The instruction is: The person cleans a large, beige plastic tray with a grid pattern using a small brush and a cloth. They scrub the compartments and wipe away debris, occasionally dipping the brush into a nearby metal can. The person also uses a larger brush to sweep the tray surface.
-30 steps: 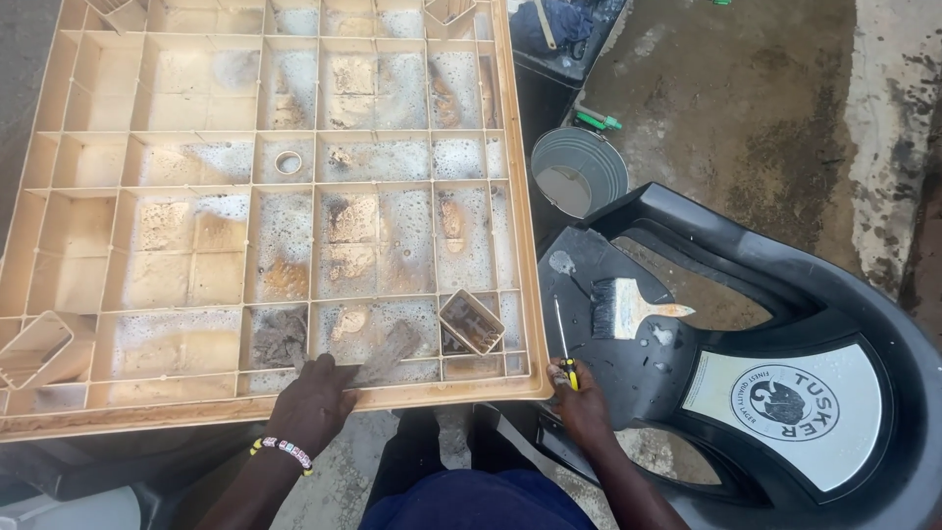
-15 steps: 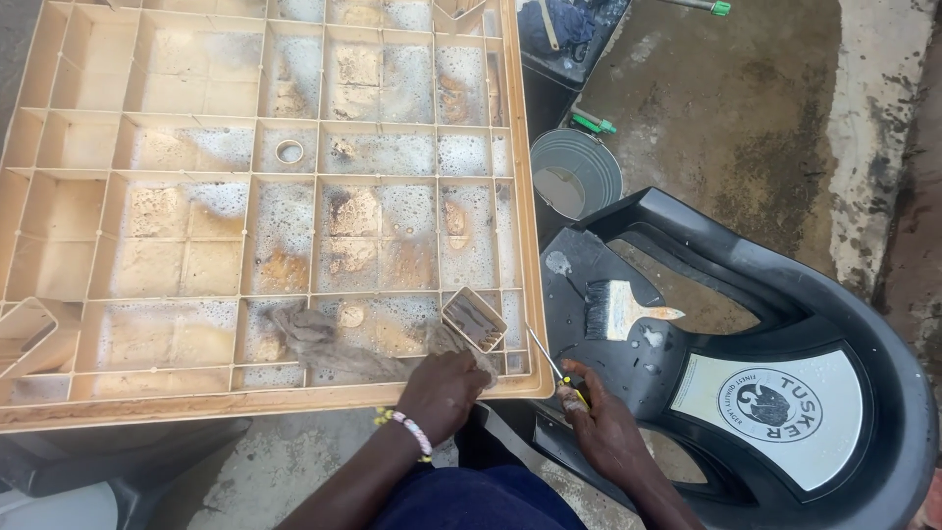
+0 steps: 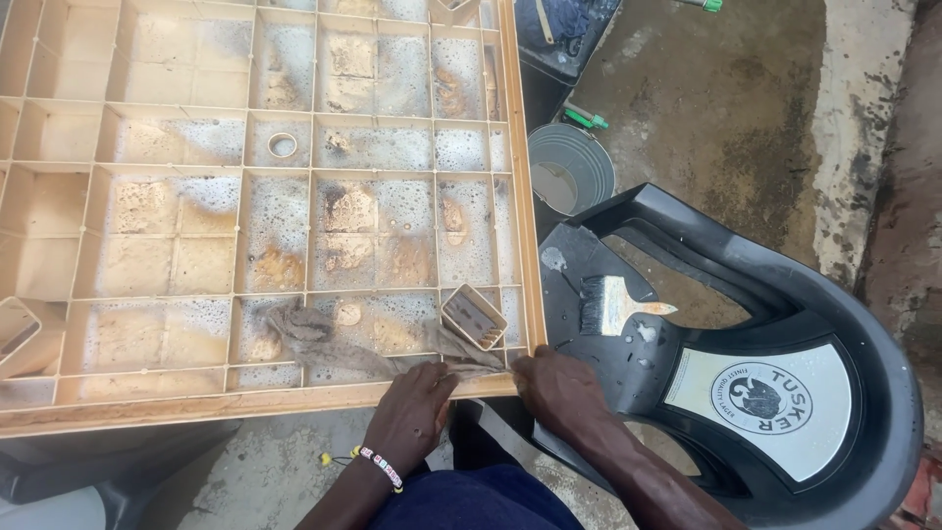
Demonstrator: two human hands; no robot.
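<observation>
The grey rag (image 3: 339, 344) lies crumpled in the wet bottom row of the tan compartment tray (image 3: 520, 196), its near end pinched in your left hand (image 3: 417, 407), whose fingers (image 3: 442, 376) close on the cloth at the tray's front rim. Your right hand (image 3: 559, 393) rests just beside it, fingers curled on the rim corner; whether they grip anything you cannot tell. Just beyond them sits a small rectangular insert (image 3: 474, 316). Right of your fingers, a paintbrush (image 3: 613, 304) lies on a black plastic chair (image 3: 834, 324).

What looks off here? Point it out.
The black plastic chair lies tipped on its side beside the grid tray, with a paintbrush resting on it. Inside the tray, a small box insert sits askew, and the cells are stained unevenly.
</observation>
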